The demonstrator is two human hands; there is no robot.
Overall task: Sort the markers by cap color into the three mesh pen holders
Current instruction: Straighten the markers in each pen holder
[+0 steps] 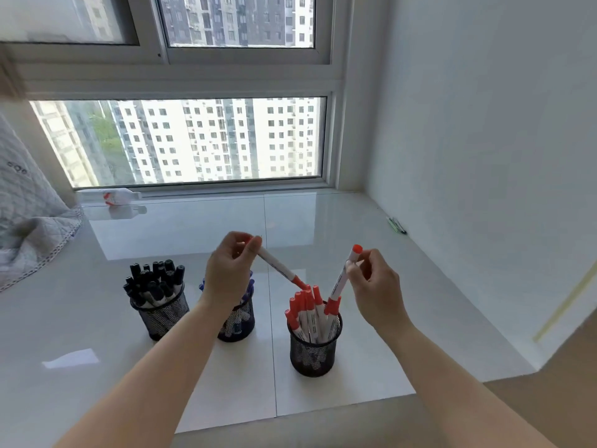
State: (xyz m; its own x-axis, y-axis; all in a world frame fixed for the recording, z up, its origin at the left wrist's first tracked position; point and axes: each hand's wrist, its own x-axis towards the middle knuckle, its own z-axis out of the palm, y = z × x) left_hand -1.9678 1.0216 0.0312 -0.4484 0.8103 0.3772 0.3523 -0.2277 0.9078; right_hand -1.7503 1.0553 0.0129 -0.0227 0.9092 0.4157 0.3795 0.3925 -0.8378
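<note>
Two hands of ours are raised above the red-marker holder, forearms reaching in from below. Our left hand pinches a red-capped marker by its upper end, slanting it cap-down over the holder's rim. Our right hand, fingers curled, pinches a second red marker, tilted, its lower cap among those standing in the holder. Left of that holder stand the blue-marker holder and, farther left, the black-marker holder.

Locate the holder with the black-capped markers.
Head view: the black-marker holder stands leftmost on the white sill, beside the blue-marker holder.
</note>
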